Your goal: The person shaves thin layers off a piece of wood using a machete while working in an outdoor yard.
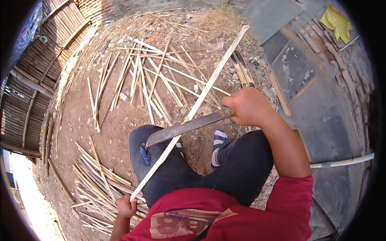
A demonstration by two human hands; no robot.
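Note:
My right hand [248, 106] is closed around the handle of a machete [187, 129], whose broad dark blade points left above my lap. Under or against the blade runs a long pale bamboo strip [217, 72], slanting from the lower left to the upper right. Its near end is gripped in my left hand [126, 207], down beside my left thigh. The blade crosses the strip near its middle, where a small frayed bit shows at the edge. A small blue cloth-like patch [144, 154] shows at my left knee, near the blade's tip.
Split bamboo strips [161, 76] lie scattered on the dirt ahead. A denser pile of strips [96, 184] is at my left. Bamboo-slat panels [24, 116] stand at the far left. Dark boards [317, 104] and a pale pipe [345, 161] are on the right, with a yellow sheet [337, 23] beyond.

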